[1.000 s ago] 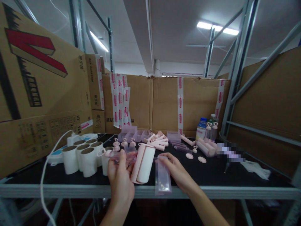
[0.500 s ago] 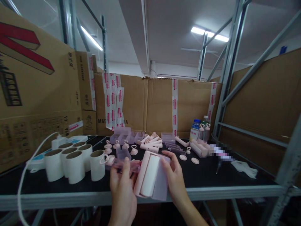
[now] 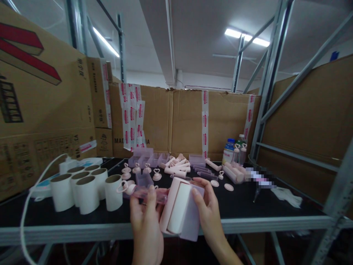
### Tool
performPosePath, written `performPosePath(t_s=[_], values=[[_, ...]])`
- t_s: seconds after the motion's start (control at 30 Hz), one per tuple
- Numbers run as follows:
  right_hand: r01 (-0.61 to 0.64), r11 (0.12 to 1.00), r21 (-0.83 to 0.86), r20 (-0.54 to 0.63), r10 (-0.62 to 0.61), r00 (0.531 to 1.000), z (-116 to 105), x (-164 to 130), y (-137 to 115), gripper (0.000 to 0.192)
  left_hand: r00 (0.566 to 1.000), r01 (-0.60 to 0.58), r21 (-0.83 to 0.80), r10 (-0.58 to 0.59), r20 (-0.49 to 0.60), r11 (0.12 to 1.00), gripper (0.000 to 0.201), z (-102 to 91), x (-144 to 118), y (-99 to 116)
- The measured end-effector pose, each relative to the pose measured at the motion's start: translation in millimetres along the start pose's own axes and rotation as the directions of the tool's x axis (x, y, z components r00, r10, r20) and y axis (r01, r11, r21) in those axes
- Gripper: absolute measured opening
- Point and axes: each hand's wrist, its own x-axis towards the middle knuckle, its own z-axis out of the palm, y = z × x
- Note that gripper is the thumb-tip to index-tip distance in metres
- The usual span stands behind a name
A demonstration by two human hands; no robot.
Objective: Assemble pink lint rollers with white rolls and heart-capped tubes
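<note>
My right hand (image 3: pixel 211 209) is closed around the side of a pale pink case with a translucent lilac cover and a white roll (image 3: pixel 178 209) inside. It is held tilted in front of the table edge. My left hand (image 3: pixel 147 226) grips a translucent pink tube (image 3: pixel 143 193) between thumb and fingers. A pink cap with a heart-shaped loop (image 3: pixel 129 187) sits at the tube's left end. The tube's right end comes close to the case; whether they touch is hard to tell.
Several white paper rolls (image 3: pixel 113 193) stand on the left. Behind my hands lie pink handles (image 3: pixel 178 165), heart-loop caps (image 3: pixel 157 175), lilac trays (image 3: pixel 142 158) and translucent tubes (image 3: pixel 205 173). Bottles (image 3: pixel 228 151) stand at the back right. Cardboard walls (image 3: pixel 182 125) enclose the black tabletop (image 3: pixel 234 206).
The case has shifted slightly right and down with my right hand. My left hand has also moved a little right, and the tube with its heart-loop cap shows more clearly.
</note>
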Motion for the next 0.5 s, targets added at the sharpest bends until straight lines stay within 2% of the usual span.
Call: performPosePath(t_s=[0.3,0.5], values=[[0.054,0.998,-0.008,0.048,-0.054,0.997,-6.5,-8.1,-5.3,0.038,1.0,0.0,0.018,0.0,0.006,1.0,0.047,3.4,-7.0,7.1],[0.064,0.995,0.077,0.024,-0.066,0.998,-7.0,-11.3,-19.6,0.041,0.997,0.071,-0.01,-0.071,-0.011,0.997,0.047,7.4,-12.6,14.2]])
